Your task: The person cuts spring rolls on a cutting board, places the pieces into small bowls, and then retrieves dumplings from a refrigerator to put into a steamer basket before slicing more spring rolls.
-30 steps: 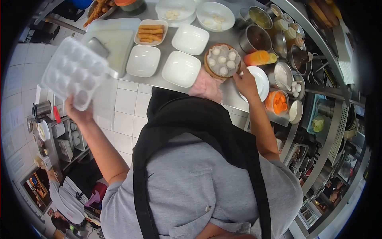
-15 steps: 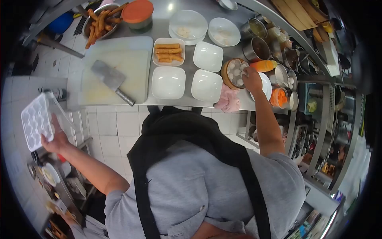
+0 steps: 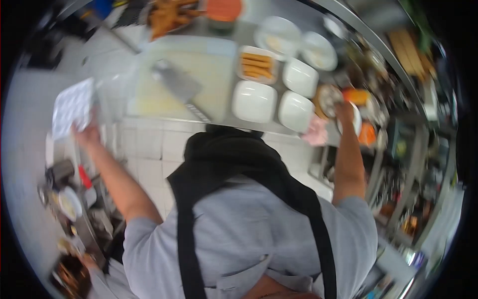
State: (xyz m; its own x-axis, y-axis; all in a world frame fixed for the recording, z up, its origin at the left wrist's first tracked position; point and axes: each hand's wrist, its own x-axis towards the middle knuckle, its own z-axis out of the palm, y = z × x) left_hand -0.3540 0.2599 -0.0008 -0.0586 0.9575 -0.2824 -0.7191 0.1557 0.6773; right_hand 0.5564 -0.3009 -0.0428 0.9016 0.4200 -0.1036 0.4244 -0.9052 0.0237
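Observation:
My left hand (image 3: 87, 133) is closed on the near edge of a white plastic tray with rows of moulded cups (image 3: 73, 107), held out to the left, away from the counter. At the counter's right side, my right hand (image 3: 344, 113) reaches to a round bamboo steamer (image 3: 318, 105) with white round pieces (image 3: 329, 98) inside. Those fingers overlap the steamer's right edge and are smeared by motion. Close by are an orange-capped bottle (image 3: 356, 96), a white plate (image 3: 356, 123) and a pink cloth (image 3: 315, 132).
A cleaver (image 3: 179, 85) lies on the cutting board (image 3: 144, 94), its handle towards me. White square bowls (image 3: 255, 102) stand mid-counter, one holding fried rolls (image 3: 257, 65). Round bowls (image 3: 318, 51) and fried sticks (image 3: 172, 19) are behind. At lower left another person's hand (image 3: 88, 260) shows.
The view has swung, so the counter sits further right in it and is blurred. My left hand and the tray appear higher. My right hand stays at the steamer.

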